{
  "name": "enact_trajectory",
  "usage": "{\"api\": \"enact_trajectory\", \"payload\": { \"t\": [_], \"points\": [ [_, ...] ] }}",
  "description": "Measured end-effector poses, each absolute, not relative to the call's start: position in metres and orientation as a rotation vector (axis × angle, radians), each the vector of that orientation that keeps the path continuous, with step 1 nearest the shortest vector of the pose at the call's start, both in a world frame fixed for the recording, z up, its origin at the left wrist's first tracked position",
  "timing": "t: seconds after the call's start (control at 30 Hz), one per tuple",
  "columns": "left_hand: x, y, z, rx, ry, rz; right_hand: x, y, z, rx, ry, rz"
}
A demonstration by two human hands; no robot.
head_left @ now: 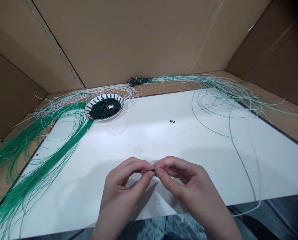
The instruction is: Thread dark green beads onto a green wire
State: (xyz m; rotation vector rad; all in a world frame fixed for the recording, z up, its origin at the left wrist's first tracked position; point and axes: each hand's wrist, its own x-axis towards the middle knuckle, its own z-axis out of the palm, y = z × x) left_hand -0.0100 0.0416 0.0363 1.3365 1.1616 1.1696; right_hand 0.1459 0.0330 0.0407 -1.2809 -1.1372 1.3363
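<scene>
My left hand [123, 186] and my right hand [186, 183] meet fingertip to fingertip over the near part of a white board [164, 146]. Both are closed in a pinch on a tiny dark bead [153, 170] between them. A thin green wire [239, 156] runs off to the right from my right hand and curves back across the board. A patterned saucer [104, 106] full of small dark green beads sits at the far left of the board. Three loose beads [172, 121] lie near the board's middle.
A thick bundle of green and white wires [38, 146] sweeps along the left side. Another bundle [214, 85], its ends bearing dark beads, lies along the back right. Brown cardboard walls [138, 40] enclose the space. The board's front edge is near my wrists.
</scene>
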Motion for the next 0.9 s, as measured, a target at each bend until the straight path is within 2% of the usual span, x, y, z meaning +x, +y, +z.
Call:
{"api": "enact_trajectory", "payload": {
  "t": [0.27, 0.6, 0.9],
  "points": [
    [-0.015, 0.040, 0.037, 1.354, 1.149, 1.117, 0.146, 0.027, 0.047, -1.276, -1.115, 1.397],
    [-0.017, 0.039, 0.043, 1.327, 1.109, 1.151, 0.142, 0.015, 0.049, -1.254, -1.434, 0.880],
    [-0.017, 0.038, 0.048, 1.382, 1.091, 1.201, 0.142, 0.008, 0.054, -1.222, -1.591, 0.726]
  ]
}}
